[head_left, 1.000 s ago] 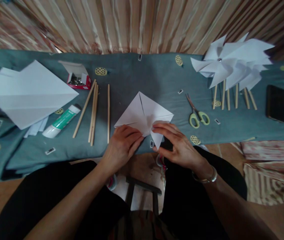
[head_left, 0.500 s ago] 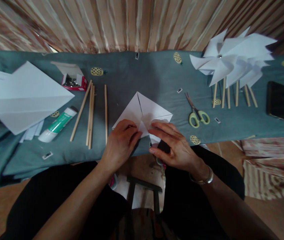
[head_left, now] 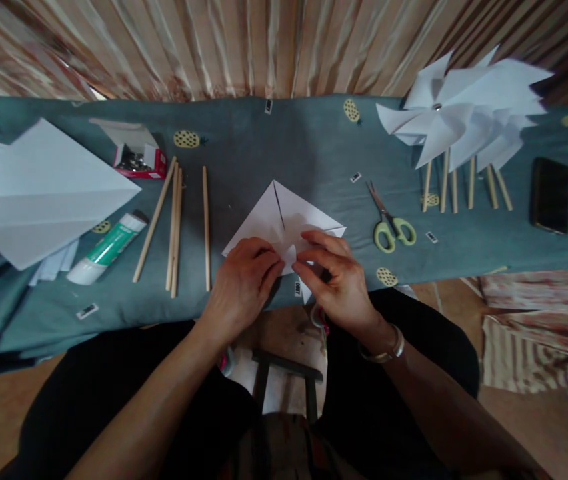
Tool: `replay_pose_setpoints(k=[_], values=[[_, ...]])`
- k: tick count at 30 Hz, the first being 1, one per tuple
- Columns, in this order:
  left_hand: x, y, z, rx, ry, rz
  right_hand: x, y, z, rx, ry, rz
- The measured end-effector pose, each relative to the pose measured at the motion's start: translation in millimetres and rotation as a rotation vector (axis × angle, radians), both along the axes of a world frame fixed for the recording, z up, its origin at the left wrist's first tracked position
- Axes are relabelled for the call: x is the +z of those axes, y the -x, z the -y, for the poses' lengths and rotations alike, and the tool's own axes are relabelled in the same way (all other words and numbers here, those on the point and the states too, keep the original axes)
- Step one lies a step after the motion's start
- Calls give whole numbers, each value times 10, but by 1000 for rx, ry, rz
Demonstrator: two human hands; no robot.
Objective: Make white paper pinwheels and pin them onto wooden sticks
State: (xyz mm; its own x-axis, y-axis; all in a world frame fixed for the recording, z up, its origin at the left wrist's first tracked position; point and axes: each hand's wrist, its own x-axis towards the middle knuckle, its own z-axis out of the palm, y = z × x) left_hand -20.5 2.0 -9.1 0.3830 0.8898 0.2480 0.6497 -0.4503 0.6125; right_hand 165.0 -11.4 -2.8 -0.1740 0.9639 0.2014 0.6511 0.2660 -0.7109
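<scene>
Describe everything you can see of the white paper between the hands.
The white paper looks thin and roughly square, turned cornerwise, with slits running inward from its far and right corners. It lies on the blue-green cloth, between a lone stick and the scissors. The left hand and right hand both touch its near half and partly hide it. A small flap stands raised between the fingertips; whether it is pinched is unclear.

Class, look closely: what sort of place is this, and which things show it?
Probably a room at home, set up for paper craft: a pleated curtain hangs behind a pineapple-print cloth bearing paper pinwheels and scissors.
</scene>
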Motion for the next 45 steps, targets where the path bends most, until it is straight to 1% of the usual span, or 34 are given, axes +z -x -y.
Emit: replay_pose_setpoints(k=[5,8,11,17,21,29,37,45], values=[[23,-7,17,8,21,-4,-14,67,-36,-52,46,-45],[24,2,65,48,54,50,-18,69,-44,-60,42,-25],[19,14,116,57,74,83,-27,67,-46,-59,24,13],[12,22,138,44,77,73,-36,83,-53,-62,1,57],[7,22,128,60,79,96,-41,90,-67,-84,13,49],[-4,24,115,57,46,77,-45,90,-66,-92,30,41],[-9,15,107,65,58,83,-63,93,-82,-89,-18,46],[6,-11,92,94,50,96,-66,107,-96,-97,-32,73]])
